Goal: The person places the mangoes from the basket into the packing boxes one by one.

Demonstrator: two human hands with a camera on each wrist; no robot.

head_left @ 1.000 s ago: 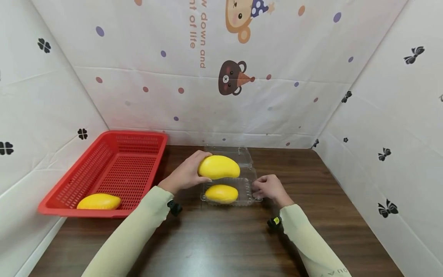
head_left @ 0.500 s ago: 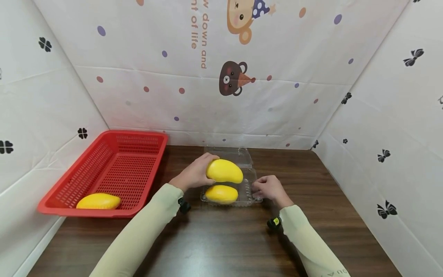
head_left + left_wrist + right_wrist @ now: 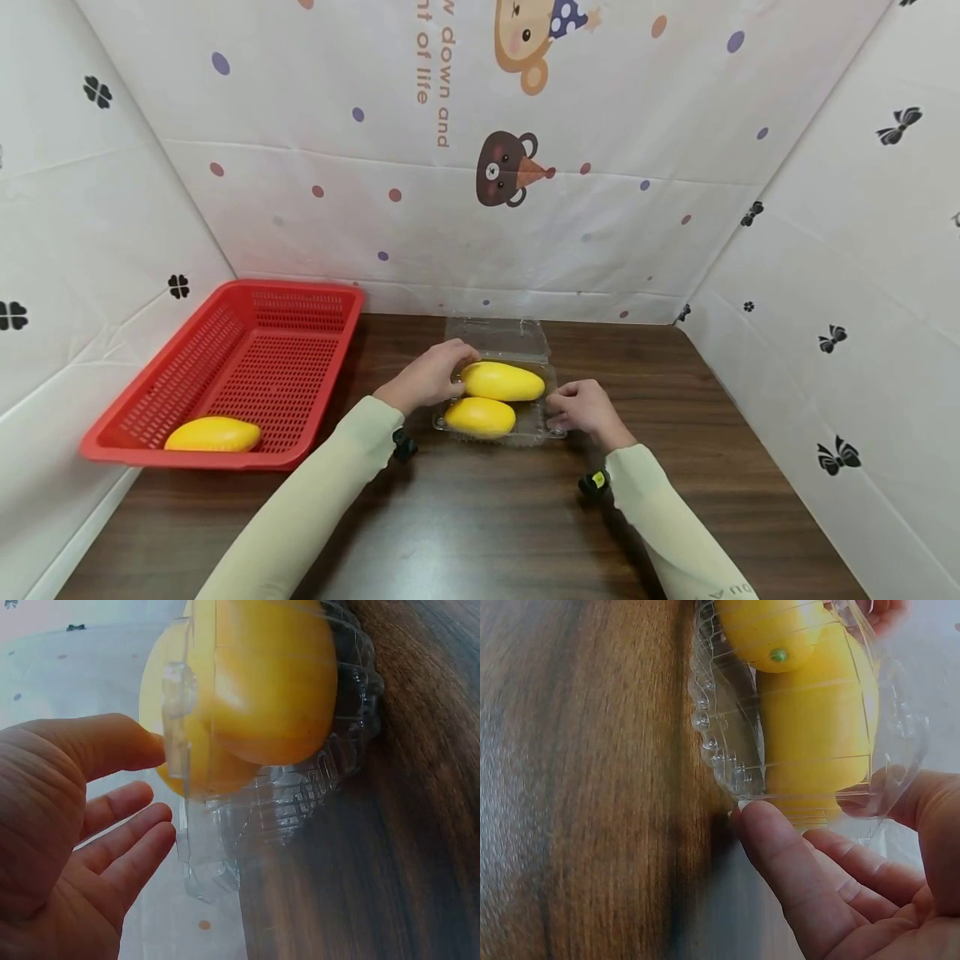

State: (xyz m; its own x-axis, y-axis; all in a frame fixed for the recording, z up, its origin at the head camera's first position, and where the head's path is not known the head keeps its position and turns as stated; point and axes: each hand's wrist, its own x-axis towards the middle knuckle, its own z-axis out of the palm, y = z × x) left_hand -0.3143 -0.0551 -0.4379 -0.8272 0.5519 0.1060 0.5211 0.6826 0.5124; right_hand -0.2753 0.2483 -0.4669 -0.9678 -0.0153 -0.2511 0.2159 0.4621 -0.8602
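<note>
Two smooth yellow mangoes lie side by side in a hinged clear plastic box, the back mango behind the front mango. My left hand is at the box's left side, by the back mango's left end. In the left wrist view, its thumb is right at the box rim and its other fingers are loosely extended, holding nothing. My right hand pinches the right wall of the box; the right wrist view shows its thumb and fingers around the plastic edge. A green stem spot marks one mango.
The transparent lid stands raised at the back of the box, near the patterned wall sheet. A red perforated basket sits at left on the dark wooden table, with another mango inside.
My left hand has moved right and lowered the back mango into the box behind the front one, then let it go. The right hand has stayed at the box's right side.
</note>
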